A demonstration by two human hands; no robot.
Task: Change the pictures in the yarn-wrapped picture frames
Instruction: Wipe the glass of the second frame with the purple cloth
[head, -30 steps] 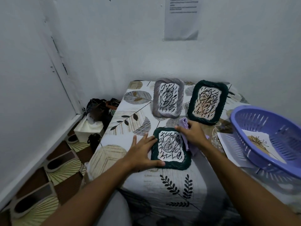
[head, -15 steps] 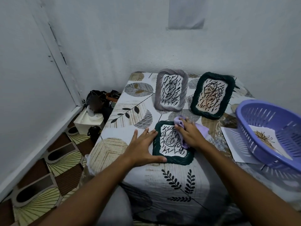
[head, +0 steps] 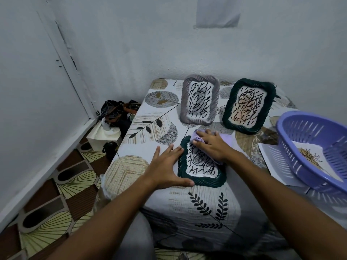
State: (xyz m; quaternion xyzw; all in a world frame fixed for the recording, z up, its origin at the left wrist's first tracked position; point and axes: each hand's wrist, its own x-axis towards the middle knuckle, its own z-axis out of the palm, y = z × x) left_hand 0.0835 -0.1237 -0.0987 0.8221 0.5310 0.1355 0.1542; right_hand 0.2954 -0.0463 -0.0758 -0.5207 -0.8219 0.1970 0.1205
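A dark green yarn-wrapped frame (head: 202,182) lies flat on the leaf-patterned table, holding a black scribble picture. My left hand (head: 167,166) rests flat against its left edge, fingers straight, thumb along the near rim. My right hand (head: 214,145) presses a lilac cloth (head: 227,139) onto the frame's upper part, fingers bent over the cloth. Behind stand a grey yarn frame (head: 200,99) and a second dark green frame (head: 247,106), both upright with scribble pictures.
A lilac plastic basket (head: 308,139) at the right holds a paper picture (head: 309,158) and sits on a white sheet (head: 272,160). On the floor at the left are a white tissue box (head: 102,136) and dark bags (head: 116,111). Walls close the back and left.
My right hand has slid the lilac cloth from the frame's right side toward its top left corner. My left hand stays on the frame's left edge. The camera has tilted down a little.
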